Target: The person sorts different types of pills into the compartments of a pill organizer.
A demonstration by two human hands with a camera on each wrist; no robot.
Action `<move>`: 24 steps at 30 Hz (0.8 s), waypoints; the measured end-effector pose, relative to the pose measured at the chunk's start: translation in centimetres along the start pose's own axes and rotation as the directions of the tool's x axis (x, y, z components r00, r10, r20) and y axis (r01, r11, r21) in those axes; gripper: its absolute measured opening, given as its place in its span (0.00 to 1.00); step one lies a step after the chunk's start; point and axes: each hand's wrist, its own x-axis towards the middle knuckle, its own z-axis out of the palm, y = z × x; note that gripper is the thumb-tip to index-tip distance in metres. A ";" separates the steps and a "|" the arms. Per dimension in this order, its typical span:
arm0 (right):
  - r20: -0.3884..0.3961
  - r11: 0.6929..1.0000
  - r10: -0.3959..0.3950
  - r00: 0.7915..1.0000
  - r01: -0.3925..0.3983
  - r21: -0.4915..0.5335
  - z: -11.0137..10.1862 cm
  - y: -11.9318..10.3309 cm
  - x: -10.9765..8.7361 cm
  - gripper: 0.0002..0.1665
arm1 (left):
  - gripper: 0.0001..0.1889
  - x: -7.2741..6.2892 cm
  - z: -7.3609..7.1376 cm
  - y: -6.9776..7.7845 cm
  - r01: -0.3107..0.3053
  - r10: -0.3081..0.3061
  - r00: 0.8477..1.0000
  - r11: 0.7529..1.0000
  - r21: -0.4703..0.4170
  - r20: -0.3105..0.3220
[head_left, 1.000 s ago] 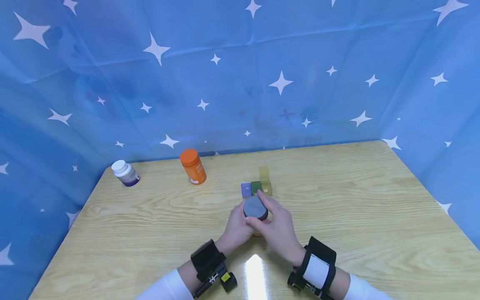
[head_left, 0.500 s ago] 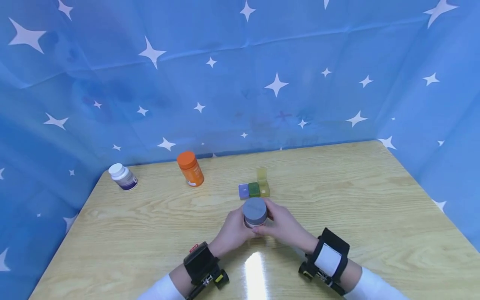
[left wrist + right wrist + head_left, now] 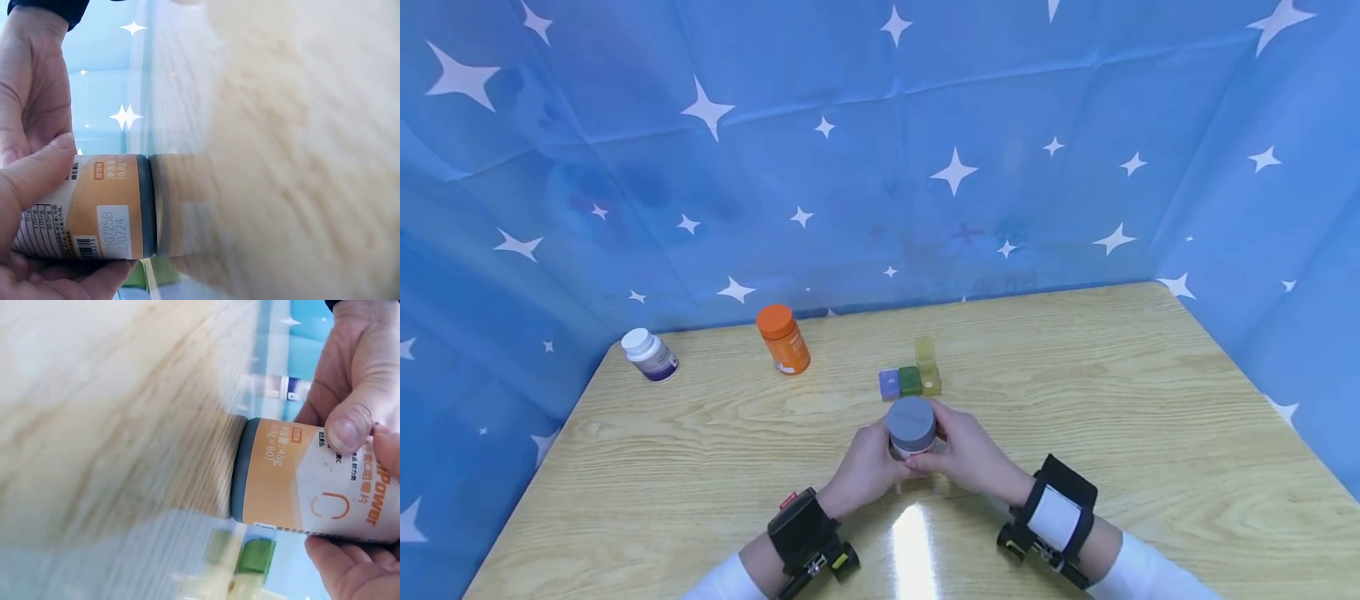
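Observation:
A supplement bottle (image 3: 912,423) with a grey cap stands upright at the middle of the table, near its front. Its orange and white label (image 3: 106,200) shows in both wrist views, and the dark base (image 3: 244,469) meets the tabletop. From the left side my left hand (image 3: 865,468) grips the bottle, thumb and fingers around it. My right hand (image 3: 976,454) holds its right side, below the cap. Just beyond sits a small pill box (image 3: 909,381) with blue, green and yellow compartments. The yellow lid (image 3: 924,349) is raised.
An orange bottle (image 3: 784,340) with an orange cap stands at the back, left of the pill box. Farther left is a white-capped bottle (image 3: 651,355) with a purple band. A blue star-patterned curtain (image 3: 850,167) borders the wooden table (image 3: 1112,400) behind and at the sides.
My right hand has moved from the cap down to the bottle's side. Both hands now hold the bottle below the cap. During the last half second they have hardly moved.

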 end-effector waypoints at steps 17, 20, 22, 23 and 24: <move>-0.556 0.962 0.159 0.816 -0.255 -0.098 -15.6 5.7 1.1 0.33 | 0.31 -0.2 -0.4 -0.1 0.094 -0.098 0.995 0.991 0.092 0.036; -0.584 0.926 0.253 0.771 -0.369 -0.086 -17.3 8.4 0.8 0.36 | 0.31 -0.2 -0.3 -0.1 0.091 -0.096 0.994 0.991 0.099 0.044; -0.583 0.907 0.307 0.752 -0.416 -0.059 -17.9 9.9 0.5 0.38 | 0.31 -0.3 -0.2 0.0 0.089 -0.094 0.995 0.991 0.102 0.045; -0.583 0.897 0.330 0.743 -0.439 -0.053 -18.1 10.5 0.4 0.39 | 0.31 -0.2 -0.2 0.0 0.092 -0.097 0.994 0.991 0.100 0.045; -0.581 0.888 0.349 0.736 -0.457 -0.046 -18.2 11.0 0.4 0.40 | 0.32 -0.2 -0.2 0.0 0.095 -0.099 0.994 0.991 0.096 0.045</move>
